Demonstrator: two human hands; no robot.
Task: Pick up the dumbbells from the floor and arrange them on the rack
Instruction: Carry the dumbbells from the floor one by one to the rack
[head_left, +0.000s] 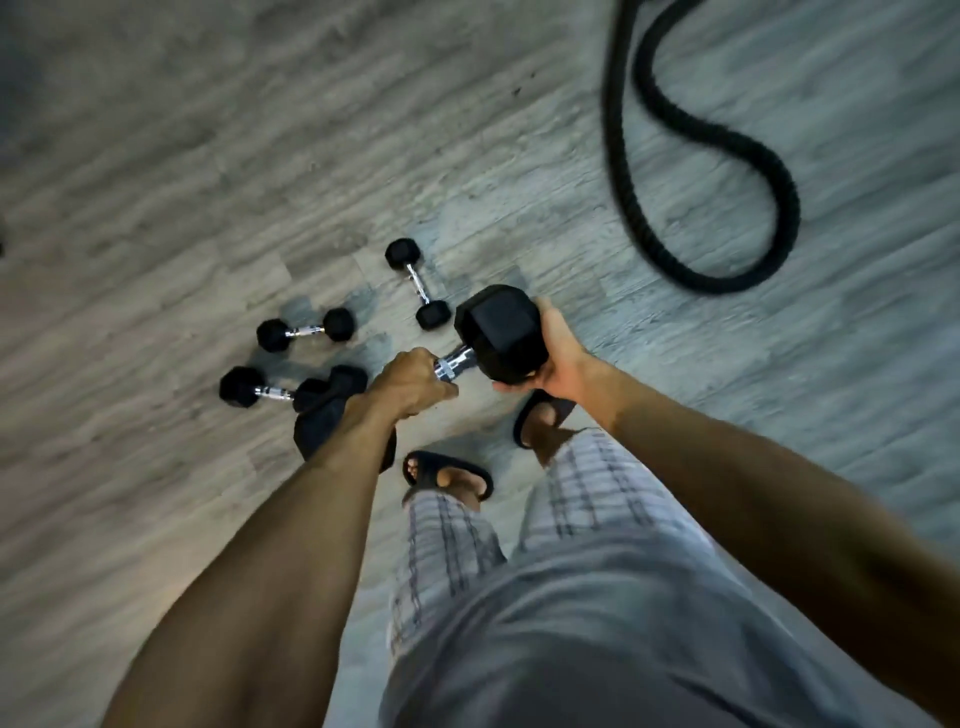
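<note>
I hold a large black hex dumbbell (498, 332) above the floor. My left hand (410, 382) grips its chrome handle, and my right hand (558, 358) cups the far head from the side and below. Its near head (327, 415) shows under my left forearm. Three small black hex dumbbells lie on the wood floor: one (418, 283) just beyond the held one, one (305, 330) to the left, and one (267, 392) at the lower left, beside the held dumbbell's near head. No rack is in view.
A thick black battle rope (727, 171) snakes across the floor at the upper right. My feet in black slides (447, 475) stand just below the held dumbbell. Grey wood-plank floor (208, 156) fills the rest.
</note>
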